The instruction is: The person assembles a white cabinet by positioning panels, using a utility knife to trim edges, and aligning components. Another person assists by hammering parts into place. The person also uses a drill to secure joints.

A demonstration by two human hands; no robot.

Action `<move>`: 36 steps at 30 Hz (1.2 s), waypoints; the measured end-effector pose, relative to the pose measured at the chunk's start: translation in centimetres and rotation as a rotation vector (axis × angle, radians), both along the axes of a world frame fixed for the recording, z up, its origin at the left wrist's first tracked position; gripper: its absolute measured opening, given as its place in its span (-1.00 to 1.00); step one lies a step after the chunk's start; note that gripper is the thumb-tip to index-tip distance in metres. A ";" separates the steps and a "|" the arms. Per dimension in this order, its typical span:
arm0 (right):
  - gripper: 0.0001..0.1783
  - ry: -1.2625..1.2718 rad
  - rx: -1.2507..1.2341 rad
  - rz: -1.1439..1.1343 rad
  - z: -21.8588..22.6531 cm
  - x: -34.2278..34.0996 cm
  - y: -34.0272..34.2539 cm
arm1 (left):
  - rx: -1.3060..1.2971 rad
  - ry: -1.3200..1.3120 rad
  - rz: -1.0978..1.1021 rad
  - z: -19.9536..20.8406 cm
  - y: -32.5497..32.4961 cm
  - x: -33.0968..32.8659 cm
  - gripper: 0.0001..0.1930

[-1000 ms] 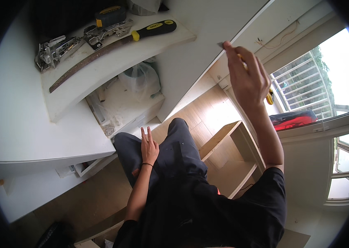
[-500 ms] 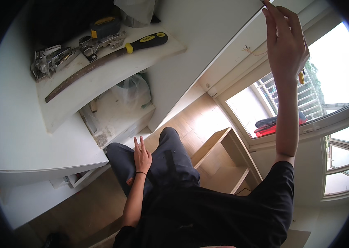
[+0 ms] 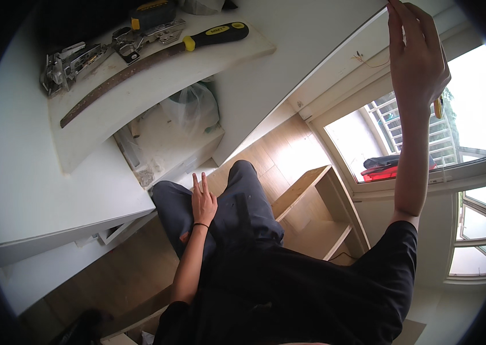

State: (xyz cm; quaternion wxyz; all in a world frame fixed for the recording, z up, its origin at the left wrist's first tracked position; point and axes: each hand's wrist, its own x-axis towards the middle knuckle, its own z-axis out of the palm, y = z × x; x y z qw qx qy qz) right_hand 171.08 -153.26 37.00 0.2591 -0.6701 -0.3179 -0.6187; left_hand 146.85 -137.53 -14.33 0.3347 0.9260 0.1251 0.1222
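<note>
- Our right hand closes around a mostly hidden yellow tool, raised beside the white panel.
- Our left hand, partly open and empty, rests on our trousers.

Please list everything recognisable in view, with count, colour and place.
Shelf: 1, white, upper left
Tool: 1, brown blade, black-yellow handle, on shelf
Hinges: several, silver, on shelf
Tape measure: 1, black-yellow, behind hinges
Bag: 1, translucent, below shelf
Cabinet: 1, white, left
Wiring: count unclear, orange, upper right
Box: 1, pale brown, on floor
Floor: 1, brown, below
Windows: several, clear, right
Railing: 1, white, outside
Bundle: 1, red-grey, at window
Yellow item: 1, partly hidden, right hand
Trousers: 1, dark grey, centre
Shirt: 1, black, bottom
Wristband: 1, black, left wrist
Left hand: 1, bare, over trousers
Right hand: 1, bare, upper right
</note>
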 end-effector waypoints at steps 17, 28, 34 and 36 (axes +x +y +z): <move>-0.75 -0.279 -0.501 -0.501 -7.5 -2.1 -1.1 | -0.024 -0.041 -0.009 0.4 0.1 -0.4 -0.18; -0.62 -0.108 -0.562 -0.451 -12.3 -3.3 -0.5 | -0.016 -0.017 -0.004 0.0 0.0 -0.7 -0.18; -0.67 0.036 -0.672 -0.385 -16.2 -4.5 -0.6 | -0.059 -0.115 0.018 2.6 0.1 -0.5 -0.23; -0.67 0.152 -0.725 -0.309 -18.3 -6.1 -1.0 | -0.033 -0.316 0.053 5.7 0.3 1.0 -0.31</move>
